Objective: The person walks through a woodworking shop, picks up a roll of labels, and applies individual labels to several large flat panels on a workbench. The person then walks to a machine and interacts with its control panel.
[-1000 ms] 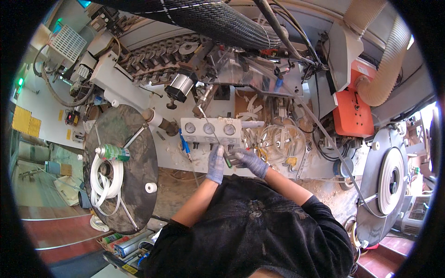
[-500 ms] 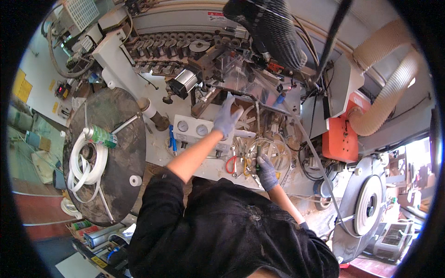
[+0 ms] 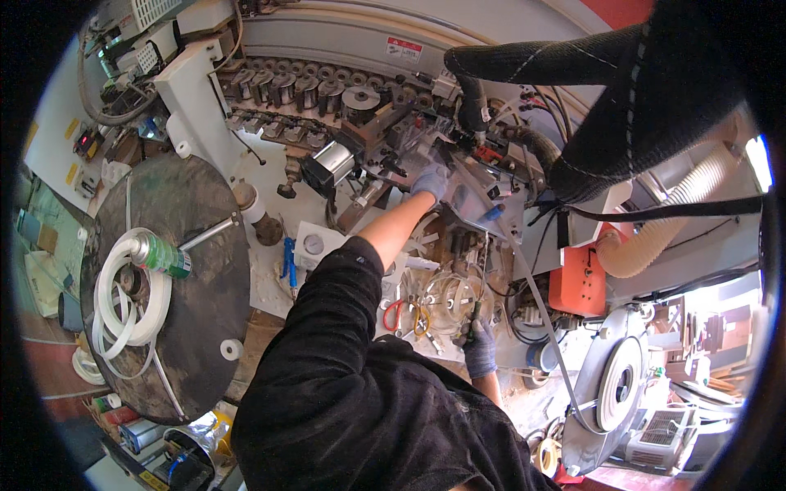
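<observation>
One grip, R hand [image 3: 480, 348], is closed round the green-handled screwdriver [image 3: 476, 312] nr worktop [image 3: 270, 282] front edge; L hand [image 3: 431, 182]'s at clear guard [image 3: 467, 204], can't tell how open, so I'd angle the tool away.

Before me I have a pale, dust-smudged machine tabletop [image 3: 266, 274]. On it sits a white boxy panel [image 3: 327, 238] with a round dial gauge [image 3: 313, 244], partly hidden from me, with a slim blue tool [image 3: 289, 262] upright in my view just to its left. To its right lie a tool with red loop handles [image 3: 393, 315], a yellow-handled one [image 3: 422, 321], and a loose tangle of clear tubing and pale strips [image 3: 449, 293].
</observation>
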Demonstrator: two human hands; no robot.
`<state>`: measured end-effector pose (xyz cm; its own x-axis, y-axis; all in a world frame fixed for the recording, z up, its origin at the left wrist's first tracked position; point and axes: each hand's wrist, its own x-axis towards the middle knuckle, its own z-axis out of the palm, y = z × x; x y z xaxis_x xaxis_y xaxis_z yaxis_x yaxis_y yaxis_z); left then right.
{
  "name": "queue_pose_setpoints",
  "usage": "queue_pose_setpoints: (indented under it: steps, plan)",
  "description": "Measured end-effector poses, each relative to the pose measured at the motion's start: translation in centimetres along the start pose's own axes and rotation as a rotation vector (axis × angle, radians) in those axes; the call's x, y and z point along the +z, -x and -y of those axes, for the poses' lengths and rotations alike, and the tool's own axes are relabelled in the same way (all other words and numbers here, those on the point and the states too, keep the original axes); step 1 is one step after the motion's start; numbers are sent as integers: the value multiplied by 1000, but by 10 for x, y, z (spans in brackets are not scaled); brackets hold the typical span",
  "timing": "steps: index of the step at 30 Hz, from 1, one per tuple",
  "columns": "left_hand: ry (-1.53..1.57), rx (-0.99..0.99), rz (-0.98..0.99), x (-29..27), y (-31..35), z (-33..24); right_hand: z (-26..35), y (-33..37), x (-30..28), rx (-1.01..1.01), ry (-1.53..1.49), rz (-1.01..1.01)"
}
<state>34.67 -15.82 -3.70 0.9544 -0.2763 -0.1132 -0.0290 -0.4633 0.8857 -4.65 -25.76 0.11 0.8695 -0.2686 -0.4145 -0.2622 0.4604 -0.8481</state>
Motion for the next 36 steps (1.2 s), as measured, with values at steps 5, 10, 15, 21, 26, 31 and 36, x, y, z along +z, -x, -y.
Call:
queue_pose_setpoints:
  steps: [5, 10, 15, 21, 26, 31, 36]
  plan:
    - [-400, 592, -70, 23, 79, 49, -3, -22, 13, -26, 119, -49]
    - [-332, 341, 543, 16, 213, 99, -30, -47, 15, 94, 258, -63]
    - [-191, 157, 548, 16, 287, 147, -76, -56, 0, 361, 235, -108]
    - [86, -93, 445, 14, 337, 165, -114, -70, -4, 434, 263, -152]
    - [-221, 96, 475, 6, 366, 187, -148, -76, 0, 90, 916, -77]
    - [-200, 91, 715, 10, 363, 199, -184, -2, -11, 146, 640, -16]
    - [-268, 153, 880, 62, 366, 163, -191, 99, -100, 224, 432, -248]
